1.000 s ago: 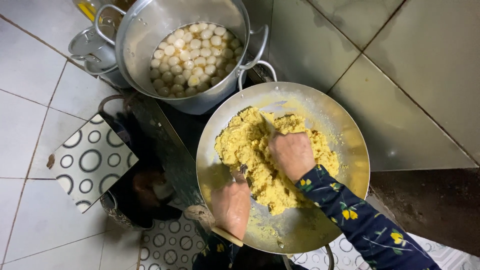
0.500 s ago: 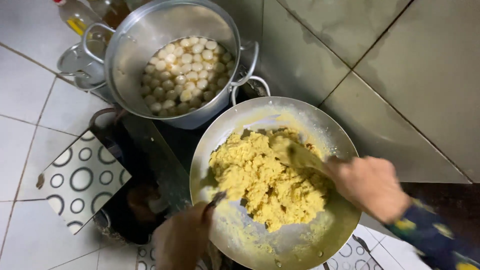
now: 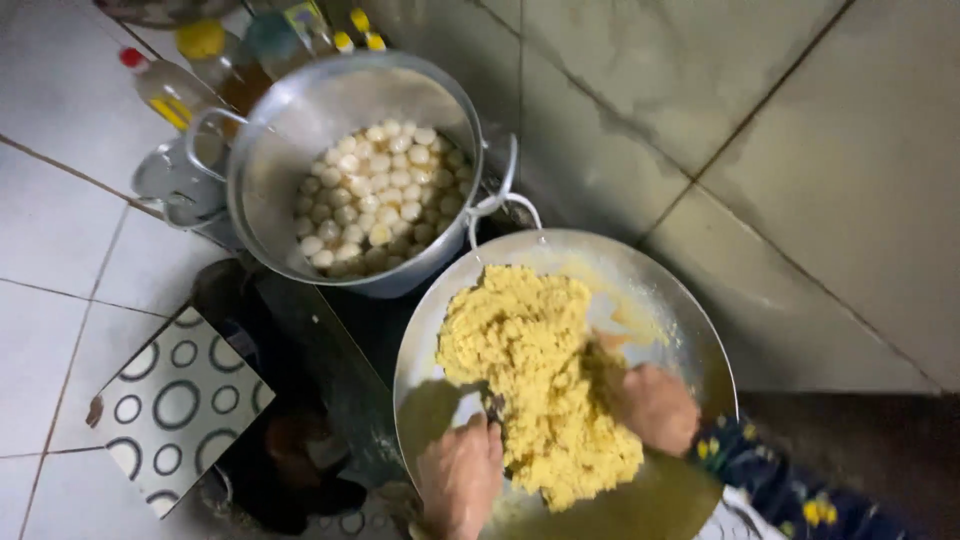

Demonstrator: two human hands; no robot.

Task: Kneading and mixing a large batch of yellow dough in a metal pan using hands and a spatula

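A wide, shallow, round metal pan (image 3: pixel 690 330) fills the lower centre of the frame, and in it lies a heap of crumbly yellow dough (image 3: pixel 535 380). The heap is longer than it is broad, running from the pan's upper left rim down toward the bottom edge of the frame.

The right hand (image 3: pixel 655 405) presses into the heap's right flank with fingers curled into the dough. A dark blue sleeve with yellow flowers (image 3: pixel 770 475) trails off to the lower right. The left hand (image 3: pixel 460 480) sits at the pan's lower left rim, knuckles up; its fingers fold around something dark at the edge of the dough, too hidden to identify.

Touching the pan's upper left rim stands a deep aluminium pot with handles (image 3: pixel 290 150), full of small pale round balls (image 3: pixel 375 195). Plastic bottles with yellow and red caps (image 3: pixel 190 65) crowd the top left corner. A white tile patterned with black rings (image 3: pixel 165 410) lies at lower left beside a dark stove (image 3: pixel 300 400).
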